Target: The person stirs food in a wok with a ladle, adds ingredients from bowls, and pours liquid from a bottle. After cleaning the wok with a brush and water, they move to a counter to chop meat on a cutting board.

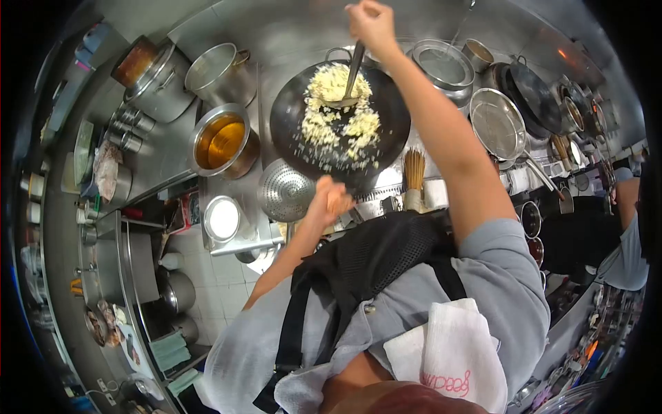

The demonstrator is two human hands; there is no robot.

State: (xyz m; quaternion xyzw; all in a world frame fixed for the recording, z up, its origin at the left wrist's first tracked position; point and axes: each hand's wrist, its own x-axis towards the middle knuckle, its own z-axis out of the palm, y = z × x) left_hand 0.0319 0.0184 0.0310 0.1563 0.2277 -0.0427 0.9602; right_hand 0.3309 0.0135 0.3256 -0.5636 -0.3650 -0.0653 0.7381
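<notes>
A black wok (286, 127) holds loose pale yellow and white food (362, 125) that looks like rice with egg, with grains scattered up its near side. My right hand (372, 24) is raised over the far rim, closed on the handle of a wok spatula (354, 69). The spatula's flat head rests in the food. At the near rim, my left hand (331, 201) is curled shut where the wok's near handle would be; the handle itself is hidden. Just left of that hand lies a perforated skimmer (286, 190).
A metal pot of amber liquid (224, 141) stands left of the wok, with a tall pot (221, 72) behind. On the right are a bamboo brush (414, 172), a mesh strainer (496, 124) and stacked dark pans (534, 100). Another person's arm (626, 200) shows far right.
</notes>
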